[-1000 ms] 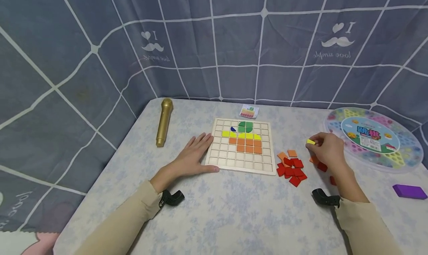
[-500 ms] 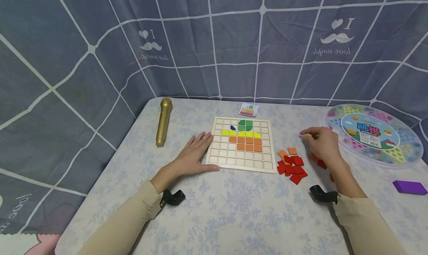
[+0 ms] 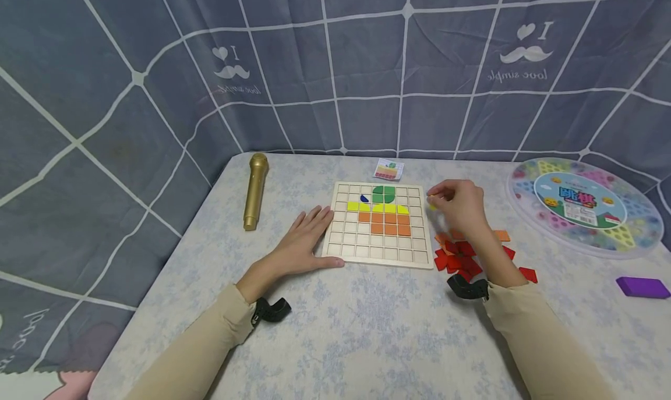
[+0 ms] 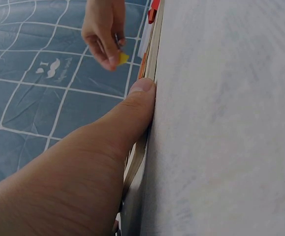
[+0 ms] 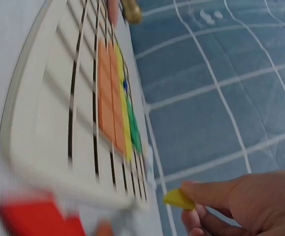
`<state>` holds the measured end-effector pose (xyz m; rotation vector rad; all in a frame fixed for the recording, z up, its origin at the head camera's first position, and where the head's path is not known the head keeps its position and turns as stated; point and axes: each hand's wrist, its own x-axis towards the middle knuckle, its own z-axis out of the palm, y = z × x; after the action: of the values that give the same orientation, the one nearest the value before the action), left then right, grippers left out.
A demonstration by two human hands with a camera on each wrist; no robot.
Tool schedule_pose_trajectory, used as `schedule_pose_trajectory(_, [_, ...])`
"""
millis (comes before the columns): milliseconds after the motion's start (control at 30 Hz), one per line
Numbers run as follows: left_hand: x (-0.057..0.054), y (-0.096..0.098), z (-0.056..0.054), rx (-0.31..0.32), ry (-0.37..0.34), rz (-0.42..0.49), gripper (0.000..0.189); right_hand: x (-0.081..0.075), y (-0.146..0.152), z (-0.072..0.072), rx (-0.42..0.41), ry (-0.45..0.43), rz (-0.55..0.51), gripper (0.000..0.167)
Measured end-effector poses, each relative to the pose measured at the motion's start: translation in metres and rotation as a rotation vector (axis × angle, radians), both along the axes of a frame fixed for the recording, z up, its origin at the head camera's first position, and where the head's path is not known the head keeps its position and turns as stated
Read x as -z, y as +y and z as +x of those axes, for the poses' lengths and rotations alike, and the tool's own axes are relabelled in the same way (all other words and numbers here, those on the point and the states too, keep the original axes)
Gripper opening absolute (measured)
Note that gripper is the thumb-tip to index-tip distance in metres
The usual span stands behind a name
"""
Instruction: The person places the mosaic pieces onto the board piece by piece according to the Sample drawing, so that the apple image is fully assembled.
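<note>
My left hand (image 3: 296, 245) lies with straight fingers along the left edge of the wooden grid board (image 3: 363, 253), its thumb at the near left corner. Set in the board are green curved tiles (image 3: 384, 194), a dark blue tile (image 3: 364, 198), a row of yellow tiles (image 3: 388, 208) and two rows of orange tiles (image 3: 391, 229). Just beyond the board's right edge, my right hand (image 3: 462, 206) pinches a small yellow tile (image 5: 178, 198) between thumb and fingers. That tile has a curved side and is raised off the table in the right wrist view.
Loose red tiles (image 3: 452, 264) and orange tiles (image 3: 501, 236) lie right of the board, partly under my right arm. Behind the board is a printed pattern card (image 3: 389, 169). A gold microphone (image 3: 255, 193), a round game box (image 3: 587, 205) and a purple block (image 3: 642, 287) stand farther out.
My right hand has carried the yellow tile leftward and away from me, from beside the round box to the board's right edge. My left hand stays in place on the board.
</note>
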<state>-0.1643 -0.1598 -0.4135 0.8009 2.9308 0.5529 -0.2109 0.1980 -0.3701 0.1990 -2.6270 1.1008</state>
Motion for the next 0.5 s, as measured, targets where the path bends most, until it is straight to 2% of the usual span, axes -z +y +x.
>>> schedule_pose_trajectory(267, [0.002, 0.0, -0.003, 0.004, 0.013, -0.009, 0.116, 0.004, -0.058, -0.01, -0.05, 0.011, -0.082, 0.01])
schedule_pose_trajectory(500, [0.001, 0.0, -0.001, 0.005, 0.01, 0.002, 0.116, 0.009, -0.099, -0.022, -0.098, -0.056, -0.144, 0.01])
